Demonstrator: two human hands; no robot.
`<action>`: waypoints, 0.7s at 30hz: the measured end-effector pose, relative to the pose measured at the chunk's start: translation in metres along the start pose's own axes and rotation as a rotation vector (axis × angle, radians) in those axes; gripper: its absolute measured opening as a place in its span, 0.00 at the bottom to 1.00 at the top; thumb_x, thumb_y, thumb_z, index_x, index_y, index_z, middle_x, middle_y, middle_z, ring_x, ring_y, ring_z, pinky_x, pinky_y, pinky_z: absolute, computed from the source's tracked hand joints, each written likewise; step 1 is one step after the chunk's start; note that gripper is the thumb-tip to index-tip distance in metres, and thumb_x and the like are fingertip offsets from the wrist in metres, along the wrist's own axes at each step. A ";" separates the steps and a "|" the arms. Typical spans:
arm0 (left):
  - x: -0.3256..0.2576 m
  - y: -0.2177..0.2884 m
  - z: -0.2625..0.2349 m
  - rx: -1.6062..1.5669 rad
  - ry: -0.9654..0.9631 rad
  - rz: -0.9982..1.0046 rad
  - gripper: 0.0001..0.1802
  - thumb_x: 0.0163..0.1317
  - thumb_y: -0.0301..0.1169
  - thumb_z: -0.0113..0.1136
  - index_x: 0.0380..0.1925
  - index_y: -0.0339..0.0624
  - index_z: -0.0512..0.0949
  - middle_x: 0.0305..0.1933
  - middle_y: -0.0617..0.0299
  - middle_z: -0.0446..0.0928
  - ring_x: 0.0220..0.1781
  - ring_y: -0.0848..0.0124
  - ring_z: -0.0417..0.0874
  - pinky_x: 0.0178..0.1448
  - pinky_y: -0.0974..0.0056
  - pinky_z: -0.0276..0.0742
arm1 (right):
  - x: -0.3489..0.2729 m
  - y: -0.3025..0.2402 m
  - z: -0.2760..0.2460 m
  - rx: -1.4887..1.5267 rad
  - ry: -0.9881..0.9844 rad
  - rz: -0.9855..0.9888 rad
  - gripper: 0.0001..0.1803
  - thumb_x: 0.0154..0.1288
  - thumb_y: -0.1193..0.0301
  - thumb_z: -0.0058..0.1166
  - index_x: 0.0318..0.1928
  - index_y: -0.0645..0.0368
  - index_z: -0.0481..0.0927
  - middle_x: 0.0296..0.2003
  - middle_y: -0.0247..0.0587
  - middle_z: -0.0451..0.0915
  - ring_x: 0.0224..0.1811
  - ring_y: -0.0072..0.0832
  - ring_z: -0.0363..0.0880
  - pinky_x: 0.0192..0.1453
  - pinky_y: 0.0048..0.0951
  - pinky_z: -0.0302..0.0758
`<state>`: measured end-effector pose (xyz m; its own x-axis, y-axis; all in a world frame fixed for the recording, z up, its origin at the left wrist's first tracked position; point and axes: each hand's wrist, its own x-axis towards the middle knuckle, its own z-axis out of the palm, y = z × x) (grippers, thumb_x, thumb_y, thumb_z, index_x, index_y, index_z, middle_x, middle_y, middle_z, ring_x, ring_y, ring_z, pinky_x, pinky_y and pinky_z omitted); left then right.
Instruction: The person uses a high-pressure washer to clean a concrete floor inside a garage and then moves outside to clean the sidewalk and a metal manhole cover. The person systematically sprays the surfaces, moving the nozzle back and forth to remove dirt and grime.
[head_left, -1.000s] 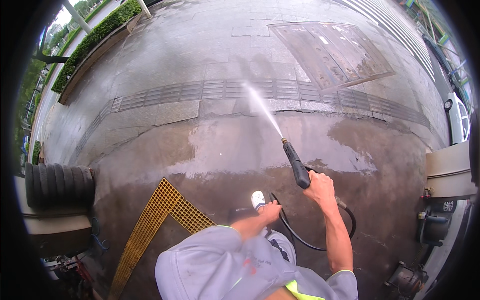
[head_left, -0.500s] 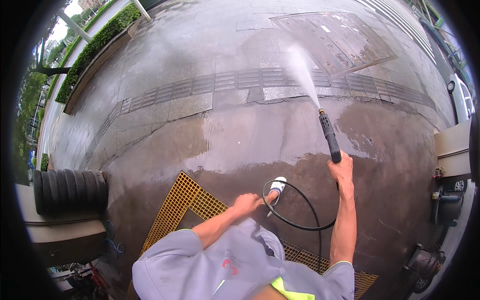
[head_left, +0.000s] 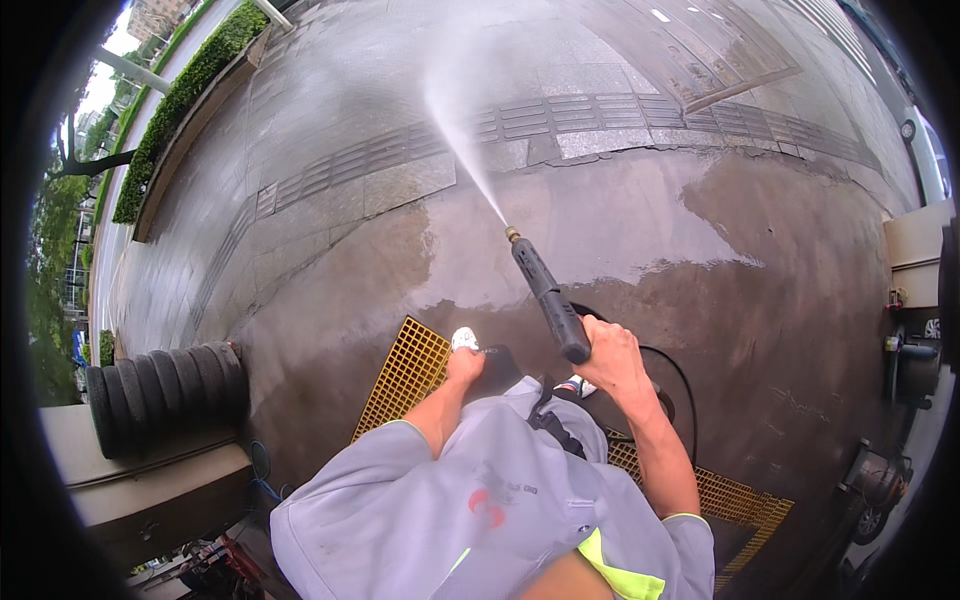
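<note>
Wet pavement; right hand grips spraying washer lance.

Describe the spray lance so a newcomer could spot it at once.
Start at the yellow floor grating at the person's feet on the wet pavement. Just right of it, the right hand grips a black spray lance angled up and left. It alone has a brass tip throwing a white fan of water.

One head-worn fisheye view looks steeply down from close above the hands, facing forward over wet pavement.
</note>
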<state>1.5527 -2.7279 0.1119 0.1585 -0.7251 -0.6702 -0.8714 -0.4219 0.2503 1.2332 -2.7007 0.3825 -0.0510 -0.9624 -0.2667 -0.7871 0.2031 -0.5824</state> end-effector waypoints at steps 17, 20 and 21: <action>0.090 -0.296 -0.234 -0.215 0.011 -0.413 0.21 0.62 0.44 0.66 0.44 0.38 0.89 0.46 0.47 0.88 0.50 0.57 0.90 0.58 0.53 0.82 | 0.144 -0.140 0.254 -0.102 -0.083 0.290 0.18 0.57 0.67 0.61 0.47 0.62 0.81 0.38 0.63 0.86 0.45 0.61 0.86 0.53 0.55 0.81; 0.077 -0.333 -0.210 -0.224 0.013 -0.515 0.20 0.59 0.42 0.66 0.37 0.34 0.89 0.43 0.44 0.88 0.44 0.57 0.90 0.51 0.54 0.83 | 0.150 -0.135 0.251 -0.094 -0.050 0.372 0.16 0.58 0.68 0.58 0.45 0.64 0.81 0.38 0.65 0.86 0.47 0.62 0.85 0.53 0.55 0.80; 0.077 -0.338 -0.200 -0.240 -0.034 -0.535 0.20 0.59 0.42 0.66 0.36 0.34 0.89 0.43 0.44 0.88 0.43 0.57 0.90 0.50 0.54 0.84 | 0.150 -0.134 0.248 -0.069 -0.038 0.402 0.15 0.59 0.68 0.57 0.44 0.64 0.81 0.39 0.65 0.86 0.47 0.62 0.85 0.54 0.55 0.80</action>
<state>1.9522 -2.7495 0.1152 0.5285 -0.3614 -0.7682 -0.5445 -0.8385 0.0199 1.4832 -2.8277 0.2305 -0.3409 -0.8014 -0.4915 -0.7487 0.5476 -0.3736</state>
